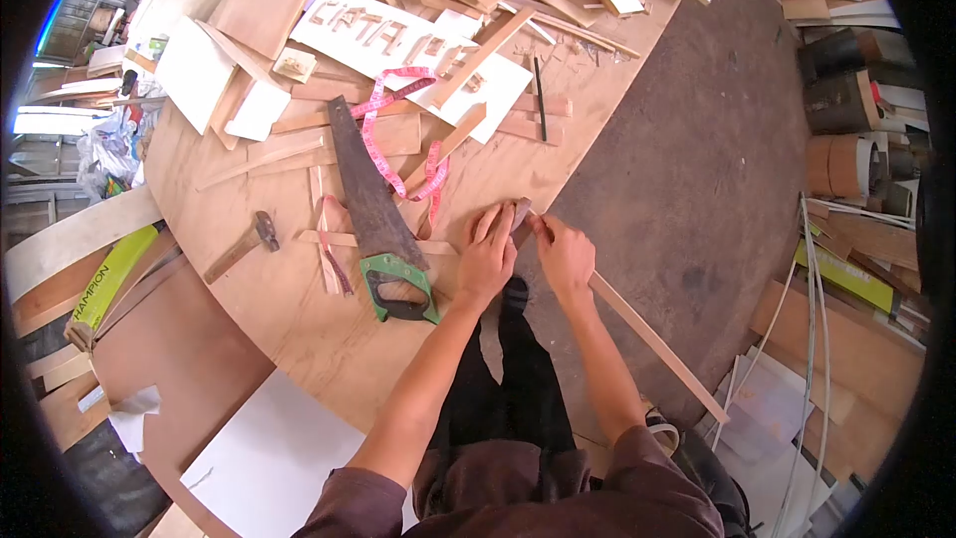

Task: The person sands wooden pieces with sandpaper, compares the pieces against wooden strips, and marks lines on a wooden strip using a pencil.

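At the table's edge, my right hand (pixel 566 257) is closed round a long thin wood strip (pixel 659 349), which slants down to the right past my forearm. My left hand (pixel 487 251) is close beside it, fingers bent over the strip's upper end. A small brown piece (pixel 521 212) shows at the left fingertips; its kind is unclear. Left of my hands lies a handsaw (pixel 370 184) with a green handle. A pink tape measure (pixel 371 139) curls across the wood scraps beside the blade. Farther left is a hammer (pixel 244 245).
On the plywood table (pixel 299 339) lie many wood offcuts and a white board (pixel 351 18) with wooden letters. A thin black rod (pixel 541 100) rests near the right edge. Boards and boxes (pixel 841 164) are stacked at right. Pale cables (pixel 814 319) hang at lower right.
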Tool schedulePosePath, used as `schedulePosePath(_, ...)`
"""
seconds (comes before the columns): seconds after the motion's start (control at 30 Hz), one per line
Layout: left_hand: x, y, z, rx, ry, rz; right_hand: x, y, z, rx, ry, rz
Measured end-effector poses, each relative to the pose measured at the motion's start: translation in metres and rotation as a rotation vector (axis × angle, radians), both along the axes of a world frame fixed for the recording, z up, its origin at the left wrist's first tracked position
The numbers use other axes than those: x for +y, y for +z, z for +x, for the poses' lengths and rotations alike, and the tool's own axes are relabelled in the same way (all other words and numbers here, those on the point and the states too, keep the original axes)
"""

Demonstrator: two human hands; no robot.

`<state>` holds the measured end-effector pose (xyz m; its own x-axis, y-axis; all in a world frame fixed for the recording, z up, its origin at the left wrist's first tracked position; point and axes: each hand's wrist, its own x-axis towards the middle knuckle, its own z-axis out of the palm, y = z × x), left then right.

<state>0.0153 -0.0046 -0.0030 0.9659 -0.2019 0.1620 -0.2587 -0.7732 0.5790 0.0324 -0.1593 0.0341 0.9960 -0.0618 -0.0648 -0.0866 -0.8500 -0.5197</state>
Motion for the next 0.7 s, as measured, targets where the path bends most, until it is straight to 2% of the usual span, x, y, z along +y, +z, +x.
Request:
schedulePosePath(0.07, 0.004, -0.006, -0.001, -0.024, 0.008, -0.039, 0.004, -0.003, 0.006, -0.014, -0.048, 0.037)
schedulePosePath(0.17, 0.003, -0.001, 0.001, 0.001, -0.004, -0.008, 0.003, 0.009, -0.008, 0.044, 0.063, -0.036)
schedulePosePath(0.27, -0.001, 0.003, 0.000, 0.064, 0.046, -0.039, -0.001, 0.009, -0.008, -0.008, 0.137, 0.026)
schedulePosePath(0.33, 0.002, -0.005, -0.001, 0.038, 0.033, 0.013, 0.001, 0.012, 0.006, 0.041, 0.047, 0.003)
schedulePosePath(0.4, 0.005, -0.007, 0.000, 0.023, 0.026, 0.066, 0.007, 0.012, 0.004, 0.068, 0.046, -0.025)
schedulePosePath(0.47, 0.003, -0.002, 0.000, 0.027, 0.014, -0.011, 0.010, 0.006, -0.012, 0.030, 0.053, 0.030)
schedulePosePath(0.6, 0.002, 0.001, 0.001, 0.005, 0.009, 0.001, 0.006, 0.013, -0.008, 0.051, 0.078, 0.022)
schedulePosePath(0.67, 0.002, 0.002, 0.001, -0.027, -0.017, 0.106, -0.005, 0.013, 0.007, 0.080, 0.082, -0.043)
schedulePosePath(0.7, 0.001, 0.005, -0.001, -0.024, -0.019, 0.106, -0.008, 0.011, 0.015, 0.089, -0.010, -0.015)
